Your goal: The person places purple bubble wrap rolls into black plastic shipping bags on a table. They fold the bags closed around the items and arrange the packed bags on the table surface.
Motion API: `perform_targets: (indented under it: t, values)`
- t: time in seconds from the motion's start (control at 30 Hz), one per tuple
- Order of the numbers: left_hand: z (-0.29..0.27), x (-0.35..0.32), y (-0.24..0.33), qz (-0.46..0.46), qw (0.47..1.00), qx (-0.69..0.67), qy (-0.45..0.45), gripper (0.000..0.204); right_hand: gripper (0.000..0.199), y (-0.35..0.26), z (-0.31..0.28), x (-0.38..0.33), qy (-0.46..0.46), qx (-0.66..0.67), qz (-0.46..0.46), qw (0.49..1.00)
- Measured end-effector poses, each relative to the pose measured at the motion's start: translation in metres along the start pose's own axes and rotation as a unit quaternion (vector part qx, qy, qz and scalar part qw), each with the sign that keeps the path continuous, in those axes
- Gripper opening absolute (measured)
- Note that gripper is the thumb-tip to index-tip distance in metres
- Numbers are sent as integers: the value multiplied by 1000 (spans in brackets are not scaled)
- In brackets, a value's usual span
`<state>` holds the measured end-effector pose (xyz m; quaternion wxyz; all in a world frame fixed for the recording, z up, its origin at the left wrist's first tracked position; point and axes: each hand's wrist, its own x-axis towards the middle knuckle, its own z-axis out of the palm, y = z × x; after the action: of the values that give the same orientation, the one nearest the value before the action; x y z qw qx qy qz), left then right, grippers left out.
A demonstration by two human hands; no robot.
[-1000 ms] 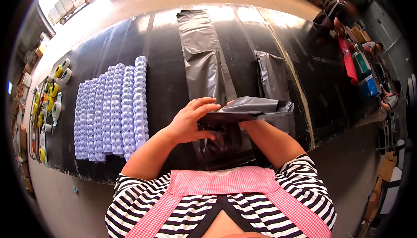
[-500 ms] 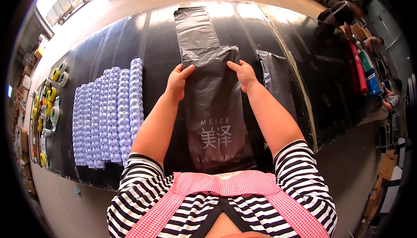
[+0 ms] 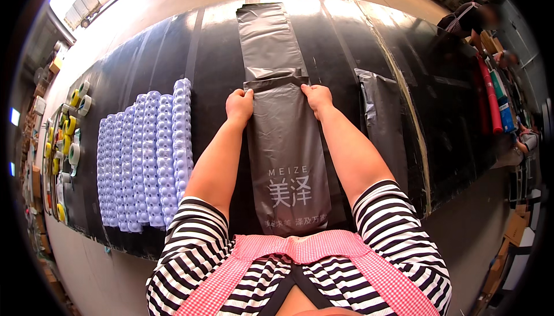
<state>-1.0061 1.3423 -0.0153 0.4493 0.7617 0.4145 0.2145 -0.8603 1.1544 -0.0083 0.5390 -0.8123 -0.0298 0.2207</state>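
Note:
A dark grey plastic mailing bag with pale print near its lower end lies lengthwise in front of me, its bottom close to my apron. My left hand pinches its upper left corner, thumb on top. The upper right corner is between the thumb and fingers of my right hand. Between the two hands the bag's mouth edge looks folded or rumpled. Just beyond it a stack of flat grey bags extends toward the far table edge. Another dark grey bag lies to the right of my right forearm.
Several lilac bubble-textured strips lie side by side on the black table, left of my left arm. Tape rolls crowd the left edge. At the far right are a red roll and a co-worker.
Both hands have come slightly nearer to me with the bag's mouth end. The bag now looks flatter and straighter, and more of the stack behind it shows.

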Motion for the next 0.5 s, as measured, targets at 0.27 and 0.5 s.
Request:
perform_targets:
  t: [0.27, 0.5]
  values:
    - [-14, -24, 49, 309, 933, 180, 40, 24, 15, -9, 4, -13, 308, -205, -332, 868]
    - [28, -23, 42, 409, 857, 171, -262, 51, 38, -9, 30, -70, 86, -248, -407, 875]
